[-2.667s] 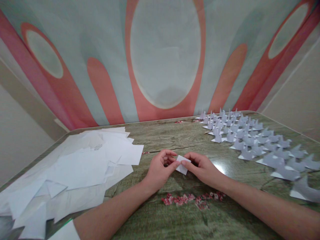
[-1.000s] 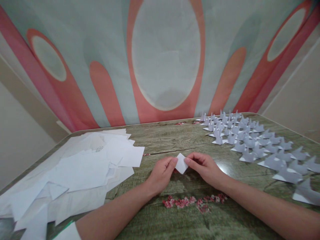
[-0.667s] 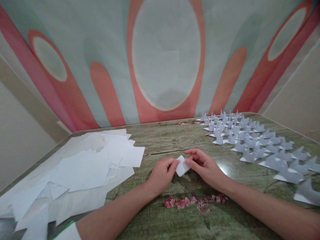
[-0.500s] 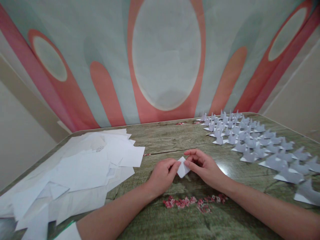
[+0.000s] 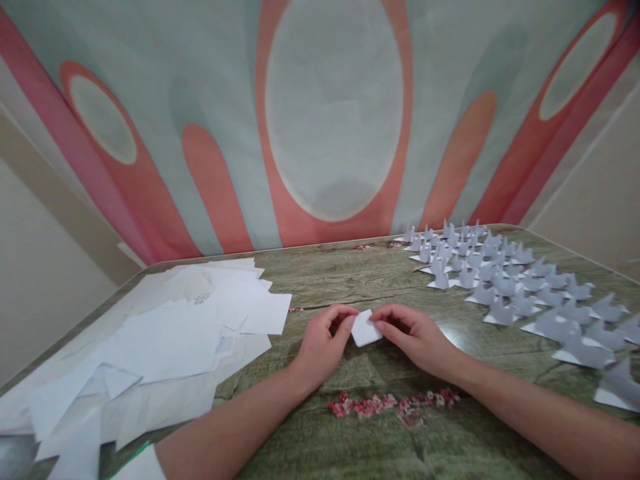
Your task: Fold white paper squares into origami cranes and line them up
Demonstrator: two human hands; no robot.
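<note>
Between my two hands is a small folded paper (image 5: 367, 331), white and roughly square, tilted a little above the tabletop. My left hand (image 5: 326, 339) pinches its left edge between thumb and curled index finger. On the opposite side, my right hand (image 5: 411, 335) grips the upper right corner with thumb and fingertips. Some of the fingers behind the paper are hidden. Over on the right stand several rows of folded white paper birds (image 5: 503, 285), each with a raised neck and tail.
A loose heap of white paper sheets (image 5: 170, 340) covers the table's left side, close to my left forearm. The wood-patterned table (image 5: 320, 280) has pink printed blossoms (image 5: 370, 404) near me. Behind it hangs a painted backdrop (image 5: 333, 120).
The folded paper has turned between my fingers, from a diamond with a point upward to a tilted square. Both hands have shifted their grip slightly along its edges.
</note>
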